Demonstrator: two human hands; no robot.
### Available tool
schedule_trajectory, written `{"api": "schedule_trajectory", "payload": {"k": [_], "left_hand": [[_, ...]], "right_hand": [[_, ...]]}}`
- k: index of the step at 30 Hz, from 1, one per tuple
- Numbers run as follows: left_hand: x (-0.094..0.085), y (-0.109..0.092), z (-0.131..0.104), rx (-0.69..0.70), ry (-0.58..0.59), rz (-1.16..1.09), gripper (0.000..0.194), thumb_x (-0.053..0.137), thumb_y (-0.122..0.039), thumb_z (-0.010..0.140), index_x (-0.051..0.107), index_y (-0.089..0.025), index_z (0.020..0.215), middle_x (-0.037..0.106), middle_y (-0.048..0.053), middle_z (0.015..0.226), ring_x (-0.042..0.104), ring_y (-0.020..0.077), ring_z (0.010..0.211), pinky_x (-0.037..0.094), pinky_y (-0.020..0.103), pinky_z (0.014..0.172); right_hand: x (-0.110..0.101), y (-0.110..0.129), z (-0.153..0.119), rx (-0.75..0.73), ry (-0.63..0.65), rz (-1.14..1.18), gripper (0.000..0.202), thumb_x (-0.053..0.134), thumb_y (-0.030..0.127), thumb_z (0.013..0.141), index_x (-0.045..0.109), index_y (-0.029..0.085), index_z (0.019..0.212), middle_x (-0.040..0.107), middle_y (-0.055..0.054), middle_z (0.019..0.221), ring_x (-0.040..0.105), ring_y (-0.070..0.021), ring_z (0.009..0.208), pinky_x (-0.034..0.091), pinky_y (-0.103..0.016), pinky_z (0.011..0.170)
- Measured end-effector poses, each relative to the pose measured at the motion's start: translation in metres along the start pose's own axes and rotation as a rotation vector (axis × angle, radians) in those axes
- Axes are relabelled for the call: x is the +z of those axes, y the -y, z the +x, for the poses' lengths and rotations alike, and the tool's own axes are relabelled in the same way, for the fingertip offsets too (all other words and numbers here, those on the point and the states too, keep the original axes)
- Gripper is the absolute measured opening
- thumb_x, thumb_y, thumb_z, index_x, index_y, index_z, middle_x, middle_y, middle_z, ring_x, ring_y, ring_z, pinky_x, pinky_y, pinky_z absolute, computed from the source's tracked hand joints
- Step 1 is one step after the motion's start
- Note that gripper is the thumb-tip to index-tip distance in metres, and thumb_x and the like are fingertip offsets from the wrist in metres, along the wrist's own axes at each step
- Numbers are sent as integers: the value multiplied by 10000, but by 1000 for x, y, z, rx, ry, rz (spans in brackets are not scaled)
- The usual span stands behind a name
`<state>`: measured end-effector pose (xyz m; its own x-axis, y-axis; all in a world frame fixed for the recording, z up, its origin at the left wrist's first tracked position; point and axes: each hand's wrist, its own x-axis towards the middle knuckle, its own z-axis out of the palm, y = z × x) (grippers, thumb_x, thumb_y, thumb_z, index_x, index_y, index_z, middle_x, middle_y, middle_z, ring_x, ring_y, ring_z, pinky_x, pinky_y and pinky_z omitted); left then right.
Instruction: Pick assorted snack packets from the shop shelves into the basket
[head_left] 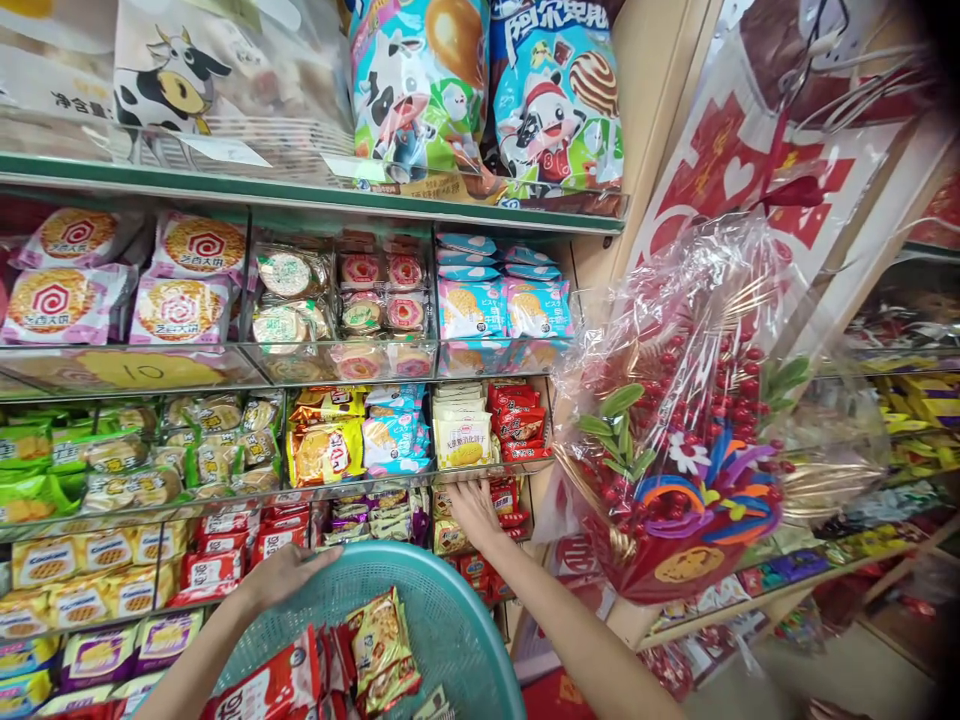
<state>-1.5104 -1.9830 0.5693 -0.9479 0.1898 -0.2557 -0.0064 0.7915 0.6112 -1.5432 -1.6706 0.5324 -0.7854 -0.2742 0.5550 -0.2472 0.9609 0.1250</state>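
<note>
My left hand (283, 577) grips the rim of a teal plastic basket (486, 640), its thumb side along the edge. Inside the basket lie red snack packets (281, 680) and yellow-brown snack packets (384, 650). Up at the shelf, my right hand (474, 512) reaches in just below a clear shelf lip, fingers stretched out over wrapped packets (450, 537). I see nothing held in it, though the fingertips are partly hidden. Right above the hand stand cream-coloured biscuit packets (463, 440) and red packets (517, 422).
Large candy bags (559, 110) fill the upper shelf. Clear dividers separate round pink-wrapped cakes (199, 245), blue biscuit packets (472, 308) and green packets (45, 450). A cellophane-wrapped basket with red berries (690, 400) hangs close to my right arm. More stocked shelves (847, 540) stand to the right.
</note>
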Motion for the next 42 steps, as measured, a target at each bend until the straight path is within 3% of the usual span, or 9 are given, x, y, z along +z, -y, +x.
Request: {"api": "schedule_trajectory", "payload": {"k": [6, 11, 15, 19, 29, 42], "left_hand": [[-3, -7, -6, -19, 8, -31, 597, 433, -712, 631, 695, -176, 627, 632, 59, 557, 603, 238, 619, 405, 293, 655], [-1, 0, 0, -3, 17, -24, 585, 434, -702, 638, 697, -179, 652, 611, 44, 521, 584, 227, 578, 397, 289, 615], [2, 8, 6, 14, 17, -17, 583, 435, -707, 628, 679, -177, 626, 590, 28, 505, 536, 189, 501, 368, 269, 545], [2, 8, 7, 14, 12, -33, 587, 418, -715, 633, 677, -188, 635, 600, 26, 527, 556, 194, 539, 377, 267, 572], [3, 2, 1, -16, -36, 1, 605, 397, -758, 589, 598, -193, 506, 596, 42, 499, 557, 209, 529, 381, 289, 583], [1, 0, 0, -52, -7, -2, 632, 402, -751, 607, 675, -182, 606, 642, 58, 573, 601, 243, 621, 405, 304, 657]], "right_hand": [[-1, -1, 1, 23, 29, 67, 300, 515, 205, 787, 522, 205, 1087, 609, -109, 1025, 498, -264, 997, 292, -456, 893], [3, -10, 2, 28, 34, 131, 219, 528, 272, 802, 546, 224, 1015, 642, -56, 951, 540, -225, 934, 318, -409, 873], [2, -18, 0, -1, 16, 161, 241, 515, 318, 819, 528, 209, 1033, 625, -65, 1016, 524, -227, 990, 330, -380, 871], [3, -23, -7, -37, -62, 192, 223, 499, 348, 829, 526, 210, 1003, 616, -54, 1009, 515, -208, 987, 344, -353, 856], [16, -37, -20, -308, -231, 82, 208, 435, 163, 853, 522, 211, 1035, 572, -57, 1091, 464, -171, 1021, 287, -363, 903], [21, -40, -26, -296, -376, 120, 214, 456, 116, 818, 508, 210, 1003, 575, -46, 1103, 431, -164, 1089, 236, -395, 942]]}}
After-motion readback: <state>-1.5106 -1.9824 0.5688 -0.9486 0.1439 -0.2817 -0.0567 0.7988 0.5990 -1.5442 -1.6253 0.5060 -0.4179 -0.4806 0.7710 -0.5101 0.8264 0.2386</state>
